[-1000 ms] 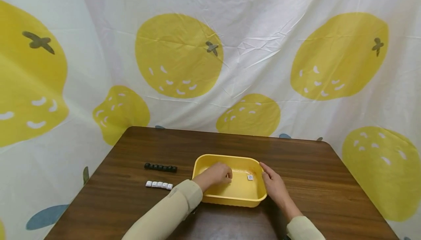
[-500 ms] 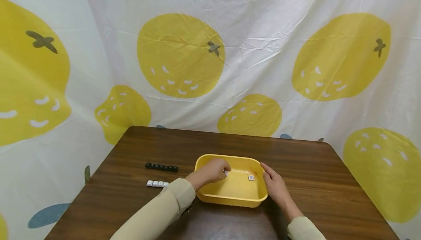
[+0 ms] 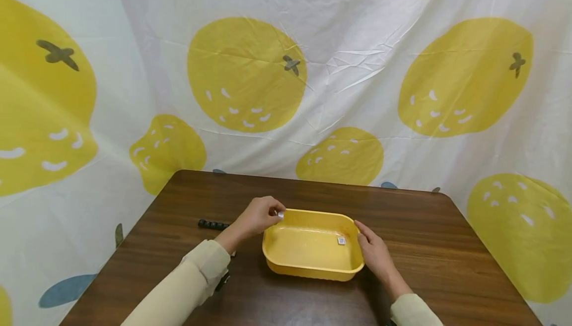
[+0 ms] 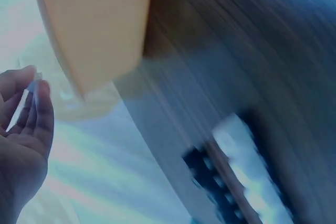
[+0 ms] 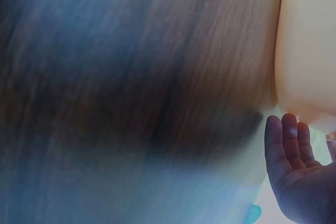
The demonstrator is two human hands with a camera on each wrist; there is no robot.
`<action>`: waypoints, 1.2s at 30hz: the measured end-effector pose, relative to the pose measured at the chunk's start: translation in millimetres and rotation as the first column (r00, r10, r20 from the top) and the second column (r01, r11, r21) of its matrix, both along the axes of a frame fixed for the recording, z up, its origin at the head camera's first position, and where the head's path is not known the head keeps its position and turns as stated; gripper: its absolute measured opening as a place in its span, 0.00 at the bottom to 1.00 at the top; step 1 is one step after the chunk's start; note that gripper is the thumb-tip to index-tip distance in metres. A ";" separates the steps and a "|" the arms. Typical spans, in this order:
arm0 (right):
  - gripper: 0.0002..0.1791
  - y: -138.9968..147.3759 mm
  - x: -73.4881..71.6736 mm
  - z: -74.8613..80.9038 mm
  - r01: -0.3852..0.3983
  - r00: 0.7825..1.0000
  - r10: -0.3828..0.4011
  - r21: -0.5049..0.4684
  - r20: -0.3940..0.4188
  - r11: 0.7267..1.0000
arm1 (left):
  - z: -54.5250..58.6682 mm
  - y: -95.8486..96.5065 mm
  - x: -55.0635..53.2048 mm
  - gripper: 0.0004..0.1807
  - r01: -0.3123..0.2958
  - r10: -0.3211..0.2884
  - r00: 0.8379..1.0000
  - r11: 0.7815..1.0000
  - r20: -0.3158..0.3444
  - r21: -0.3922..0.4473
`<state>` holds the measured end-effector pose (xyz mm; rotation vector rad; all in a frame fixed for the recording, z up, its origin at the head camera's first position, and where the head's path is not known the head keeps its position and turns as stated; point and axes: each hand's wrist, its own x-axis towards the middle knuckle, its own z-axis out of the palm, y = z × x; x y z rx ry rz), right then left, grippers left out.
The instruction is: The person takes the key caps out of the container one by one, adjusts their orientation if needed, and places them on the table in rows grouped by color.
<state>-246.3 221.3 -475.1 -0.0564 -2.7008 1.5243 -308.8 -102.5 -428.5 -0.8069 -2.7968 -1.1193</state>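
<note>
In the head view, my left hand (image 3: 259, 215) pinches a small white keycap (image 3: 280, 214) between thumb and fingertips. It is at the far left corner of a yellow plastic bin (image 3: 313, 269). The left wrist view also has this keycap (image 4: 37, 76) at the fingertips. My right hand (image 3: 376, 256) holds the bin's right side, thumb near the rim and fingers along the outer wall (image 5: 310, 51). One white keycap (image 3: 341, 240) lies on the bin floor, toward its right side.
Left of the bin, a row of black keycaps (image 3: 212, 225) lies on the dark wooden table (image 3: 429, 236), partly behind my left arm. A row of white keycaps (image 4: 247, 177) lies beside it, mostly hidden in the head view. A lemon-print cloth (image 3: 339, 93) hangs behind the table.
My left hand has come up out of the bin and moved left and away to the far left corner, carrying a white keycap. My right hand and the bin have stayed nearly still.
</note>
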 end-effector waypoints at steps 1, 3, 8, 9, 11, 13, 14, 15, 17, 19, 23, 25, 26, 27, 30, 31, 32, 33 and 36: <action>0.25 -0.1 0.1 0.0 0.000 1.000 0.000 -0.002 -0.001 1.000 | 0.2 -5.7 1.3 0.13 -0.014 0.014 1.000 1.000 0.009 0.027; 0.25 -0.3 0.1 -0.1 0.003 1.000 -0.003 -0.008 -0.004 1.000 | 0.0 -17.6 3.6 0.15 -0.040 0.039 0.999 0.996 0.023 0.077; 0.25 -0.8 -0.3 -0.5 0.006 1.000 -0.006 -0.009 0.000 1.000 | -3.0 -52.1 8.7 0.17 -0.090 0.087 0.996 0.987 0.027 0.130; 0.25 -0.8 -0.4 -0.6 0.005 1.000 -0.005 -0.009 0.001 1.000 | -4.7 -59.8 9.5 0.16 -0.102 0.101 0.995 0.987 0.021 0.123; 0.25 -0.9 -0.7 -0.4 0.004 1.000 -0.004 -0.007 0.000 1.000 | -8.9 -75.5 10.5 0.16 -0.131 0.130 0.991 0.985 0.018 0.112; 0.25 -0.8 -0.9 0.0 0.005 1.000 -0.005 -0.007 -0.004 1.000 | -13.8 -91.7 11.9 0.16 -0.163 0.161 0.987 0.981 0.027 0.107; 0.25 -0.8 -1.0 0.2 0.004 1.000 -0.004 -0.007 -0.006 1.000 | -16.4 -99.4 12.8 0.16 -0.186 0.182 0.982 0.977 0.039 0.108; 0.25 -0.6 -1.1 0.3 0.003 1.000 -0.003 -0.008 -0.007 1.000 | -18.9 -107.2 14.0 0.16 -0.200 0.196 0.980 0.974 0.044 0.108; 0.25 -0.2 -1.1 0.5 0.000 1.000 0.000 -0.010 -0.008 1.000 | -24.8 -123.3 16.8 0.16 -0.224 0.218 0.974 0.969 0.063 0.106; 0.25 0.5 -0.9 0.7 -0.005 1.000 0.005 -0.008 -0.006 1.000 | -31.1 -138.2 20.2 0.17 -0.241 0.234 0.969 0.966 0.072 0.096; 0.25 0.6 -0.3 0.5 -0.003 1.000 0.003 -0.004 -0.014 1.000 | -43.8 -165.6 27.7 0.17 -0.247 0.240 0.967 0.966 0.083 0.078; 0.25 -0.1 -0.2 0.2 -0.001 1.000 0.001 -0.001 -0.019 1.000 | -49.4 -177.3 31.6 0.17 -0.253 0.246 0.965 0.965 0.093 0.072; 0.25 -0.5 -0.2 0.0 0.000 1.000 0.000 -0.001 -0.022 1.000 | -51.9 -182.4 33.8 0.17 -0.260 0.253 0.963 0.963 0.098 0.067; 0.25 -1.0 -0.4 -0.1 0.000 1.000 0.000 -0.002 -0.023 1.000 | -54.4 -187.3 35.7 0.17 -0.262 0.255 0.961 0.963 0.104 0.057; 0.25 -0.4 -0.4 0.2 -0.001 1.000 0.001 0.002 -0.019 1.000 | -60.2 -196.0 39.3 0.17 -0.272 0.267 0.956 0.962 0.125 0.027; 0.25 -0.3 -0.3 0.5 -0.002 1.000 0.002 -0.001 -0.015 1.000 | -62.2 -197.9 40.1 0.17 -0.269 0.265 0.955 0.963 0.132 0.018; 0.25 -0.3 -0.3 0.5 -0.003 1.000 0.003 0.000 -0.014 1.000 | -63.6 -199.1 40.8 0.17 -0.265 0.260 0.955 0.964 0.139 0.013; 0.25 -0.2 -0.3 0.5 -0.003 1.000 0.003 -0.003 -0.010 1.000 | -65.1 -200.1 41.2 0.17 -0.255 0.251 0.957 0.967 0.145 0.009; 0.25 0.0 0.1 0.6 -0.005 1.000 0.005 0.001 -0.007 1.000 | -68.2 -200.5 41.6 0.18 -0.233 0.229 0.961 0.972 0.155 0.010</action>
